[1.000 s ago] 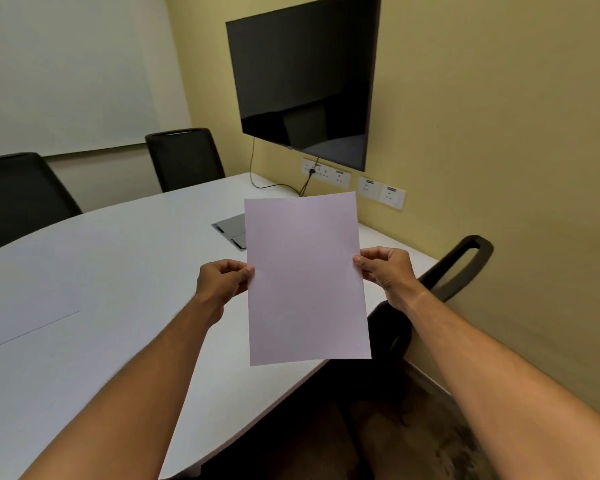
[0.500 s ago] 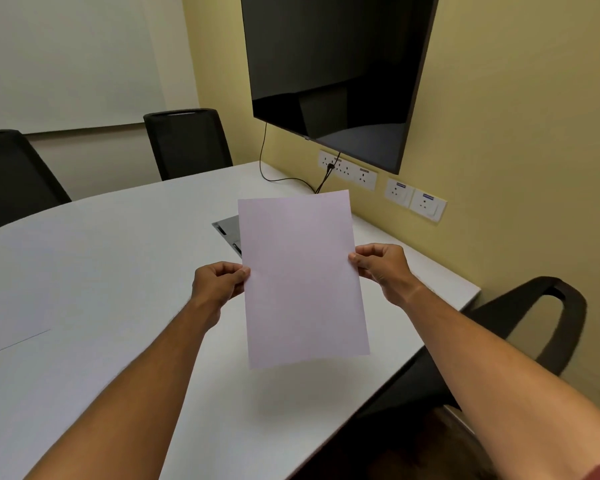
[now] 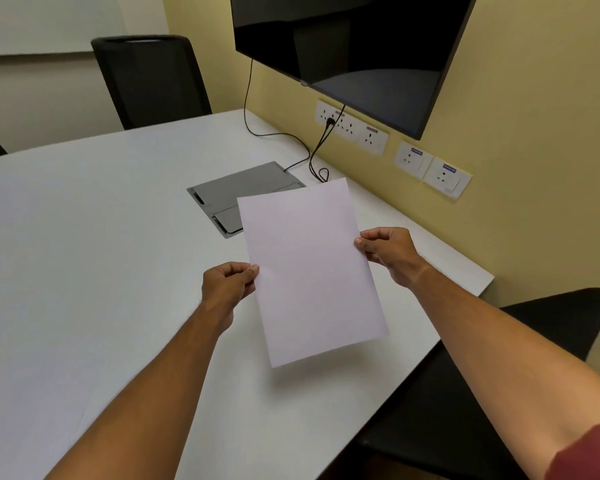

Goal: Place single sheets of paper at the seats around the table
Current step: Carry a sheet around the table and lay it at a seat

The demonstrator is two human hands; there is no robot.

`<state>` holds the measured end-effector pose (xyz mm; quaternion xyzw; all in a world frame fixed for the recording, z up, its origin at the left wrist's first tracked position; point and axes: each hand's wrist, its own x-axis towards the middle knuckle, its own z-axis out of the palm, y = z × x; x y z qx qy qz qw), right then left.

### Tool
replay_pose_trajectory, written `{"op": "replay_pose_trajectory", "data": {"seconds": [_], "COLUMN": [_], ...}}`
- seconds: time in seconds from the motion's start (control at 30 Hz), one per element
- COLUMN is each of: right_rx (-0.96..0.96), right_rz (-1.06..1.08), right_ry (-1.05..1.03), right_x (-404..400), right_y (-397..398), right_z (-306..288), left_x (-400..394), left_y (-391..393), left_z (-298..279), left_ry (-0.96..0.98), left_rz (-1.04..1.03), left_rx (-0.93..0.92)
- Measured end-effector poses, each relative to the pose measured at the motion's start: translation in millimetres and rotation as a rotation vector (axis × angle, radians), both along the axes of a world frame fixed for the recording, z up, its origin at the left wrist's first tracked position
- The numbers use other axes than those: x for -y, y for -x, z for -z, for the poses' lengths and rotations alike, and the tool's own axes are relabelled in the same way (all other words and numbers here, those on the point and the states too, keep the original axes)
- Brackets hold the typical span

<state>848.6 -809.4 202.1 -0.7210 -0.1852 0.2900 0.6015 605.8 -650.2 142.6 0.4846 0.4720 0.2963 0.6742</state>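
My fingers [image 3: 248,271] pinched the sheet of paper [image 3: 310,271], left hand [image 3: 227,289] on its left edge, right hand [image 3: 388,252] on its right edge, sheet held above the table [image 3: 84,237], near the grey cable hatch [image 3: 229,195], black chair [image 3: 534,341] right of the table.

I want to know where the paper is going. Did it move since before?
Yes. The paper now covers the near corner of the grey panel set in the table, and sits lower, closer to the tabletop, with both hands holding its side edges.
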Motion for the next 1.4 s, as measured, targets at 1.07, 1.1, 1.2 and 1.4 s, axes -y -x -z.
{"op": "replay_pose_trajectory", "data": {"seconds": [1.07, 1.1, 1.2, 1.4], "right_rx": [-0.114, -0.112, -0.106, -0.109], "right_rz": [-0.224, -0.237, -0.280, -0.326], "right_ry": [0.467, 0.501, 0.599, 0.687], "right_x": [-43.5, -43.9, -45.4, -45.5], "right_y": [-192.4, -195.6, -201.5, -210.8], "right_z": [178.6, 180.8, 184.5, 185.9], "left_x": [42.8, 42.7, 43.1, 41.8], "left_y": [-150.4, -152.3, -156.9, -165.6], "left_z": [149.1, 150.8, 154.5, 155.3], "left_ry": [0.380, 0.396, 0.429, 0.425], "left_rz": [-0.107, -0.108, -0.095, -0.092], "left_rx": [-0.317, -0.326, -0.356, -0.423]}}
